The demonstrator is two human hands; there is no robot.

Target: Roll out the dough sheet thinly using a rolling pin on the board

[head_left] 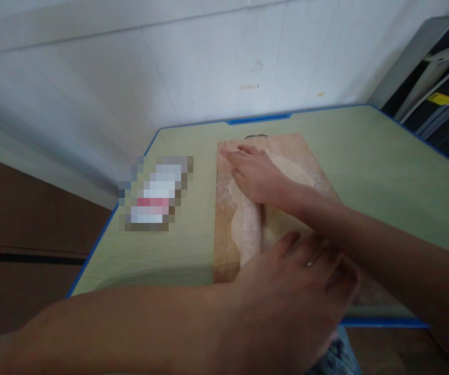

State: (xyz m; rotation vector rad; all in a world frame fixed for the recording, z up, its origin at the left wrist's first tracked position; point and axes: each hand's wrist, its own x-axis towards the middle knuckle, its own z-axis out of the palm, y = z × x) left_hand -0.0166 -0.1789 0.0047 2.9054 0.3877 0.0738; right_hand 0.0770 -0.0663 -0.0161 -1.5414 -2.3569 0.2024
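Dough (297, 172) on board (224, 255) atop bench (384, 166), already spread wide and thin but a long raised roll (251, 234) seemingly remains unflattened, right hand (258, 177) over it with fingers slightly spread, left hand (287, 297) fingers half-curled, can't tell if gripping.

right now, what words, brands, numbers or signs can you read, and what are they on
No text can be read anywhere.
Pixelated rectangular item on the green tabletop: blurred out, unreadable.
Yellow patch at right: too blurred to tell.
Faint grey mark on the white wall: no legible characters.
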